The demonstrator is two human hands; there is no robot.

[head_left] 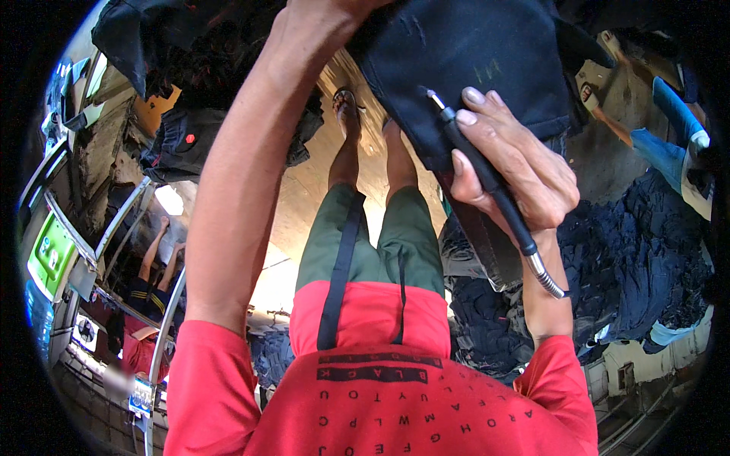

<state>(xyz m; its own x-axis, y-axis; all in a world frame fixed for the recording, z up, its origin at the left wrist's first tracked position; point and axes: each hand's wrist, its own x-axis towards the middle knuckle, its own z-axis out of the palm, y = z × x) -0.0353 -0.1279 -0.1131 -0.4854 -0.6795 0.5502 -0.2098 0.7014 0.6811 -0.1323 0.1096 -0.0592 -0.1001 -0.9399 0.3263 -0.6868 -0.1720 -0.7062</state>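
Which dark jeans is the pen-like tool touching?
The dark denim piece held up at the top, gripped by the left hand. The right hand presses the tool against it; the other jeans lie piled below.

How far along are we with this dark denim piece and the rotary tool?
Done: a small scuffed patch shows on the dark denim garment near the tool tip. In hand: the right hand holds the pen-style rotary tool with its tip on the fabric, while the left hand holds the garment up. Left: most of the visible panel looks untouched; piles of denim lie on the floor.
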